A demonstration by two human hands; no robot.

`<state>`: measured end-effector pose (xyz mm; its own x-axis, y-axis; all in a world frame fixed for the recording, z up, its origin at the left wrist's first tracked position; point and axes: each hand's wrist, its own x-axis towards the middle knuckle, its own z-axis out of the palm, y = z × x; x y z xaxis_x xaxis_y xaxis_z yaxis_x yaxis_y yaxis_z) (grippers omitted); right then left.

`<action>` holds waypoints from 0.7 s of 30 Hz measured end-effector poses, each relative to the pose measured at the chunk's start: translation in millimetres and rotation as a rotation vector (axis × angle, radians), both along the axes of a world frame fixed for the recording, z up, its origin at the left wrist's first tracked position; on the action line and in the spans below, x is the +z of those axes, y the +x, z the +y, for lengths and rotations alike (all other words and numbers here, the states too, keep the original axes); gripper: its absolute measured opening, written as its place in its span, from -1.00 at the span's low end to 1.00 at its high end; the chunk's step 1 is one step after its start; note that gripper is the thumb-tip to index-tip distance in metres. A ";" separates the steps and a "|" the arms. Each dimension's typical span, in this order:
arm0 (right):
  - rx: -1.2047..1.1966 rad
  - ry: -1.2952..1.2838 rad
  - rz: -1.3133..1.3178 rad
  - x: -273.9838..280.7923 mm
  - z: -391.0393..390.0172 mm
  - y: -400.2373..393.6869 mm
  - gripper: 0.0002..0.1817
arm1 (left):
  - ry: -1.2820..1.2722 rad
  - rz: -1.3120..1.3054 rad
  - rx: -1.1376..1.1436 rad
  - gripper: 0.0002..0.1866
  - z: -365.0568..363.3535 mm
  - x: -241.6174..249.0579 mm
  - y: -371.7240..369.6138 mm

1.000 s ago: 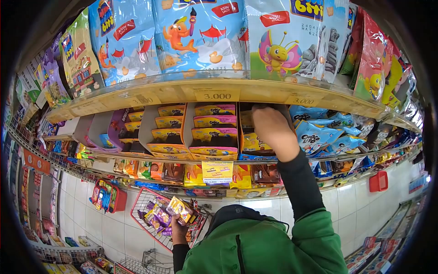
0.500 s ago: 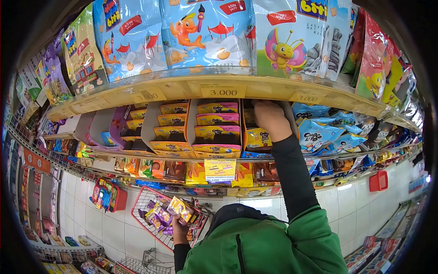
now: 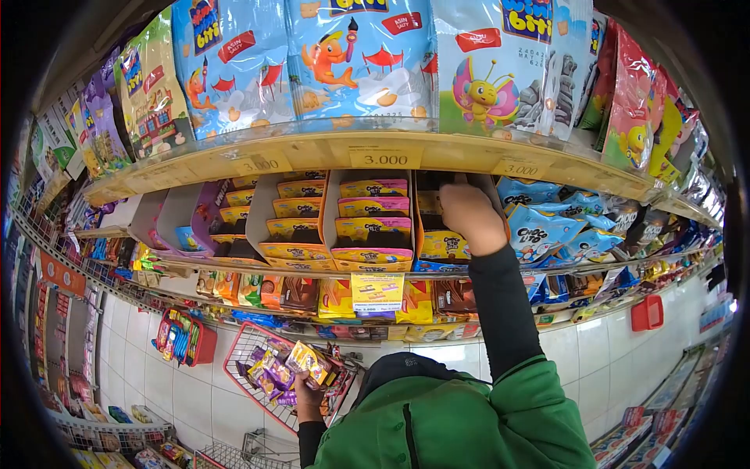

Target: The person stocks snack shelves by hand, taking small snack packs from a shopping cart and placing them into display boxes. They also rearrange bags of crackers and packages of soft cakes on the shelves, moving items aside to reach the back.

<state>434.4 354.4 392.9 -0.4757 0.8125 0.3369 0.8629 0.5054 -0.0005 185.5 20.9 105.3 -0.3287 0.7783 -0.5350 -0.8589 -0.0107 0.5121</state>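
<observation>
Holding a yellow snack packet point(image 3: 309, 361) in left hand point(image 3: 308, 395) at seven o'clock, with fingers closed round its lower end, over a red-rimmed shopping cart point(image 3: 226, 363). Reaching right hand point(image 3: 473, 219) toward three o'clock into a Choco Lito display box point(image 3: 441, 266), beside blue pouches point(image 3: 547, 234); cannot tell grip, with fingertips hidden.

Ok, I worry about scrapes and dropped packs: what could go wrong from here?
The right hand reaches into a display box close under the upper shelf, so knuckles might scrape. The left hand grips a yellow pack over the loosely heaped wire cart; it could slip.
</observation>
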 end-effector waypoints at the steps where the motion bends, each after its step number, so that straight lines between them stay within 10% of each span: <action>1: 0.046 -0.057 0.033 5.6 -5.5 2.6 -0.89 | 0.011 -0.017 -0.015 -0.56 -5.2 -14.1 -5.3; 21: 0.248 -0.249 0.030 43.1 -65.1 27.8 -0.95 | -0.029 0.107 0.092 -0.61 1.6 16.4 7.4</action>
